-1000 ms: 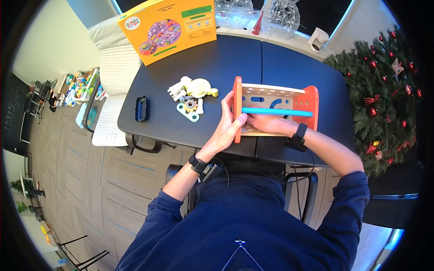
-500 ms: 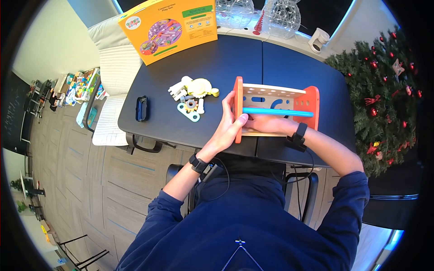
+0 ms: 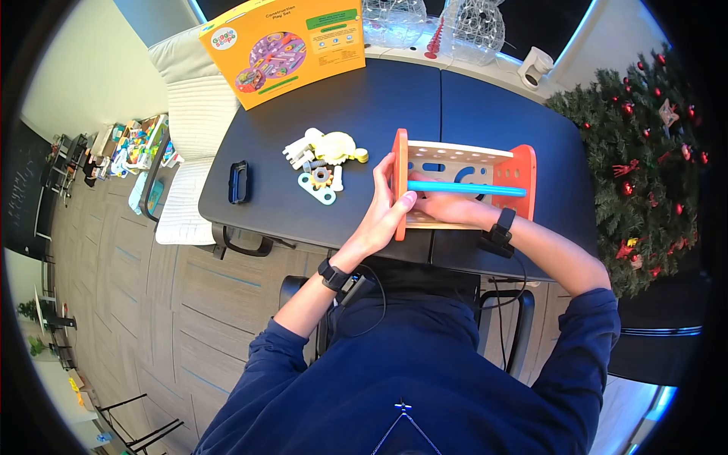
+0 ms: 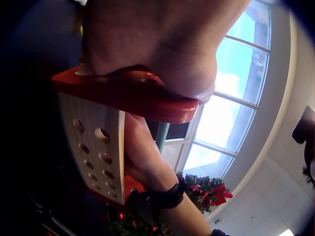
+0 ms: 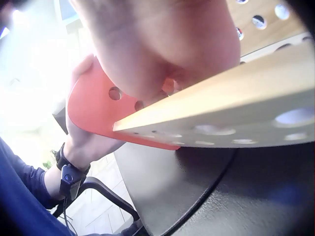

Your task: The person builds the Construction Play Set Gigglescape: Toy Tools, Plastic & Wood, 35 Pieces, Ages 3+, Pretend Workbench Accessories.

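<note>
A toolbox (image 3: 522,168) with 2 orange ends, holed wooden sides and 1 blue bar (image 3: 466,188) sits on the dark table (image 3: 394,98), before the person. Taking it as the clock's centre in the head view, the left hand (image 3: 385,205) grips the orange end at 9 o'clock. The right hand (image 3: 447,206) reaches inside, beneath the bar; its fingertips are hidden, so I cannot tell whether they hold anything. Farther out at 9 o'clock lie a cluster of toy parts (image 3: 321,179) and, beyond, a small dark-blue case (image 3: 239,200). The yellow "Construction Play Set" carton (image 3: 284,61) stands at 10 o'clock, contents hidden.
</note>
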A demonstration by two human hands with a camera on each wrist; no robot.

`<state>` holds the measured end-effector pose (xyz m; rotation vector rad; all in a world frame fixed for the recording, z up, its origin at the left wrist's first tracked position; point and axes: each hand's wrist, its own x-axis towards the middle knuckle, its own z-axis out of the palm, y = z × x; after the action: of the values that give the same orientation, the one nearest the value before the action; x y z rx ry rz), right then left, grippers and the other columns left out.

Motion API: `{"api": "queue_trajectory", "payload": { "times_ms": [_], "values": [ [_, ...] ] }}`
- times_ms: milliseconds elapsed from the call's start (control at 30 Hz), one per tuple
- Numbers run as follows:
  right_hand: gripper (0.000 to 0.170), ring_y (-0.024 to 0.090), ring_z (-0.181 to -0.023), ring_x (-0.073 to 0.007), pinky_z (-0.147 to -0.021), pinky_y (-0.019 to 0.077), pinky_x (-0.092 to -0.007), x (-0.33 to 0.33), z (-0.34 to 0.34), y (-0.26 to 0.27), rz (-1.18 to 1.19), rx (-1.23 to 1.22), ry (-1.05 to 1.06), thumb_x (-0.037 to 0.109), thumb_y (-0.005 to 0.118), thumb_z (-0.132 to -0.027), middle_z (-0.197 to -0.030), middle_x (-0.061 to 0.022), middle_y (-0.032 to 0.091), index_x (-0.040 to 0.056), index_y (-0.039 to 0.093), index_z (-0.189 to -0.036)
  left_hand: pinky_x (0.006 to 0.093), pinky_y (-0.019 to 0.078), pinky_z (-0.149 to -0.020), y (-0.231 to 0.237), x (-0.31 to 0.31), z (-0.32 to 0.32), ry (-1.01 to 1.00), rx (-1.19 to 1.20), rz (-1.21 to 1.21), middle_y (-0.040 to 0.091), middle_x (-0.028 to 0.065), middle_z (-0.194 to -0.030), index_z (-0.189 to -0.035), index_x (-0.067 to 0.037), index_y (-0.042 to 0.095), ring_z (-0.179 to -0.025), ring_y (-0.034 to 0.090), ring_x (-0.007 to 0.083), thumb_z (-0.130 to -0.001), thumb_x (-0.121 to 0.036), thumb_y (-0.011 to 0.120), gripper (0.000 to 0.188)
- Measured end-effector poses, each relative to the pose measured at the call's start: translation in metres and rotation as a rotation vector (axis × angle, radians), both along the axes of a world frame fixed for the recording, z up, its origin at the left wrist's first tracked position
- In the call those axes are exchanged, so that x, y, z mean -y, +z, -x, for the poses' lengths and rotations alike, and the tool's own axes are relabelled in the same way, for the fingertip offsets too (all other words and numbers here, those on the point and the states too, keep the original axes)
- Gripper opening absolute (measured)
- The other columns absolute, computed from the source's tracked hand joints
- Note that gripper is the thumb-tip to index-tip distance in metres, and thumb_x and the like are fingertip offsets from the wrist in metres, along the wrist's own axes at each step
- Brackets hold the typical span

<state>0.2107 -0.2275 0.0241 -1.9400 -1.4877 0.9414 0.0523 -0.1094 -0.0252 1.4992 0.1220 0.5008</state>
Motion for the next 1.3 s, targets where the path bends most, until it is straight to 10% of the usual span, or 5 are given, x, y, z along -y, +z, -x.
{"api": "queue_trajectory", "payload": {
  "times_ms": [1300],
  "values": [
    [0.042,0.067,-0.124,-0.0349,-0.106,0.0517,-0.0458,-0.006,-0.002,-0.014,0.053,0.087,-0.05,0.029,0.067,-0.106,-0.132,-0.017,0.071,0.0081,0.063,-0.142,0.056,0.0191,-0.132,-0.002,-0.001,-0.001,-0.017,0.018,-0.012,0.014,0.0271,-0.173,-0.169,-0.004,0.0,-0.165,0.012,0.0401,-0.104,-0.037,0.062,0.095]
  ]
}}
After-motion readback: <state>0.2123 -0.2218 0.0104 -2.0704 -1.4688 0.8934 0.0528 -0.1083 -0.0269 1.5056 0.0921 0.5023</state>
